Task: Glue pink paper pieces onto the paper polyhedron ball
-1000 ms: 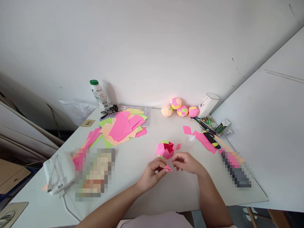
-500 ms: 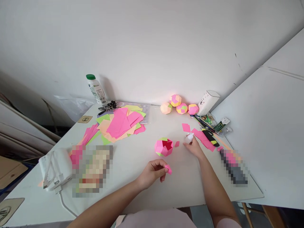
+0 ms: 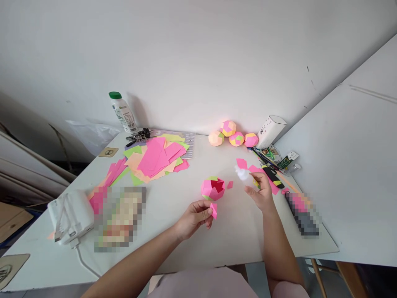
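Note:
My left hand [image 3: 195, 219] pinches a small folded pink paper piece [image 3: 214, 211] between thumb and fingers, just above the table. To the right, my right hand [image 3: 262, 193] is closed around a small white glue bottle [image 3: 244, 175], tilted and blurred, its tip towards the upper left. Between and beyond my hands sits a pink and green paper ball [image 3: 211, 190] with a jagged opening that shows a red-pink inside. A small pink paper diamond [image 3: 230, 184] lies right beside the ball. Neither hand touches the ball.
Several finished paper balls [image 3: 236, 139] stand by the wall near a white container [image 3: 271, 131]. A pile of coloured paper [image 3: 155, 159] lies at the back left, below a bottle with a green cap [image 3: 123, 111]. A black and yellow cutter [image 3: 273, 176] rests on the right; a white charger [image 3: 71, 215] is far left.
My right hand has lifted the glue bottle off the table and swung it, tilting it. My left hand has turned the pink piece and shifted slightly up and left; the view has moved a little.

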Available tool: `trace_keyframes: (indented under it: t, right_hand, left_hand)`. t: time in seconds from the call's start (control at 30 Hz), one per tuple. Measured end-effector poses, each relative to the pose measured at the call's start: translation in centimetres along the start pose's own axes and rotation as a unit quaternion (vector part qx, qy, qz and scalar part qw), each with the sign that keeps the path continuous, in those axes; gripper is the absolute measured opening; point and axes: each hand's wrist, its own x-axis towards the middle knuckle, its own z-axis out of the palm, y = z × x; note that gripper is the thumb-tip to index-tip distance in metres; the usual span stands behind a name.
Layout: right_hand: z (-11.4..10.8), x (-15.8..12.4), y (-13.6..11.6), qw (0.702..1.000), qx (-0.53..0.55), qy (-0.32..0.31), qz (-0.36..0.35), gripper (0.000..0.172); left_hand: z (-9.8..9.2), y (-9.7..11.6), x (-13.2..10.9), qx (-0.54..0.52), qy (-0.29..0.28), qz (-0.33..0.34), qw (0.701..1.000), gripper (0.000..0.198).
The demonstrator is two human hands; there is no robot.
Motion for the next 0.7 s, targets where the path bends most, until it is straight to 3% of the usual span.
trace_keyframes:
  t: [0.17, 0.33, 0.7]
  right_hand:
    - [1.3, -0.8, -2.8, 0.996, 0.076, -0.049, -0.016, 0.053]
    - [2.8, -1.6, -0.9, 0.97, 0.219, -0.095, 0.04, 0.051]
    - [4.2, -2.2, 0.1, 0.963, 0.22, -0.155, 0.031, 0.047]
  left_hand:
    - [-0.1, 0.1, 0.2, 0.001, -0.002, -0.007, 1.0, 0.032]
    - [-0.1, 0.5, 0.4, 0.015, 0.008, -0.009, 1.0, 0.032]
    - [-0.5, -0.3, 0.7, 0.045, 0.025, -0.06, 0.997, 0.034]
